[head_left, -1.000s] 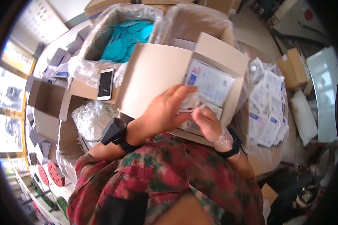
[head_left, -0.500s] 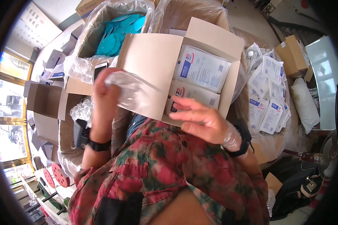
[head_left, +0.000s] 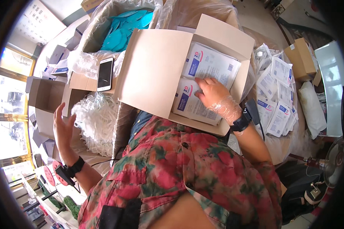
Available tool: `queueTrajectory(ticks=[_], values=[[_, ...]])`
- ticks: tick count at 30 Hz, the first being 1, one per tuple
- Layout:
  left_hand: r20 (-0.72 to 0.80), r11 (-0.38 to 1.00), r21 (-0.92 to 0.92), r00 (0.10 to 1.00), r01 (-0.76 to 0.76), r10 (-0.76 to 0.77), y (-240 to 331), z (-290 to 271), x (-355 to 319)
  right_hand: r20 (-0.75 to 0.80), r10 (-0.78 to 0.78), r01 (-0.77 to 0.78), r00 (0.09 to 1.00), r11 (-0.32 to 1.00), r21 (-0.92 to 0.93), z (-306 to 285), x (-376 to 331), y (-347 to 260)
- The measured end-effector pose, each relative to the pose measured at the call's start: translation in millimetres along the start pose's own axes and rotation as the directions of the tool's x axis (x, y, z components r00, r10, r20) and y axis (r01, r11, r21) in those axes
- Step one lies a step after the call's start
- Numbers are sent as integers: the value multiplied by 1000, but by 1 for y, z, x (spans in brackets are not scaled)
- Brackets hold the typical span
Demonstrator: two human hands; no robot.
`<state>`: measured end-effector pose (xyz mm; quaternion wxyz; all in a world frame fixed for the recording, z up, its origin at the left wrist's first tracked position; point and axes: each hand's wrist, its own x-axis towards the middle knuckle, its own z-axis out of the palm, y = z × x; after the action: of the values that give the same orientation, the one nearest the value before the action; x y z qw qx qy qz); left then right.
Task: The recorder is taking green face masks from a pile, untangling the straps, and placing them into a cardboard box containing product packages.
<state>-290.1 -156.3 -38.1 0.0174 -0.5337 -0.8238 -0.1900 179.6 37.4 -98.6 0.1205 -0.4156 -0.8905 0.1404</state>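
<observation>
Where the right hand (head_left: 214, 93) is: over the packets (head_left: 212, 63) in the open box (head_left: 239, 82), finger and thumb apart; I cannot tell whether the fingertips press on the print.
Left hand (head_left: 64, 131): raised well left of the box, fingers spread apart, nothing between them, near the straps (head_left: 95, 124).
Packets: flat, white, rectangular and smooth, each with a blue panel, lying in a far group and a near group inside the box.
Box: stiff beige cardboard, its broad, plain flap (head_left: 153, 72) spread out to the left.
Wrists: crinkled clear wrap (head_left: 223, 108) around the right one; black bands on both.
Straps: thin, white, stringy, in a tangled heap.
Discs (head_left: 126, 32): flat, teal, rounded, heaped in a carton lined with crumpled plastic.
Phone (head_left: 105, 74): on brown cardboard, between discs and straps.
Loose packets (head_left: 275, 99): heaped right of the box.
In the way: the right wrist crosses the box's right wall; the flap's edge stands just beside the straps.
Room: the box is reachable from above; a wide gap separates the hands.
</observation>
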Motion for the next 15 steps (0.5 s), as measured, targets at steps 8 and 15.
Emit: queueTrajectory(ticks=[8,15], values=[[-6,835,-488,958,-253,287,144,29,42,-184,-27,61,983,981,182,-13,-20,-20],[188,545,-778,711,-312,677,266,70,32,-189,96,-24,977,936,352,-27,-34,-34]])
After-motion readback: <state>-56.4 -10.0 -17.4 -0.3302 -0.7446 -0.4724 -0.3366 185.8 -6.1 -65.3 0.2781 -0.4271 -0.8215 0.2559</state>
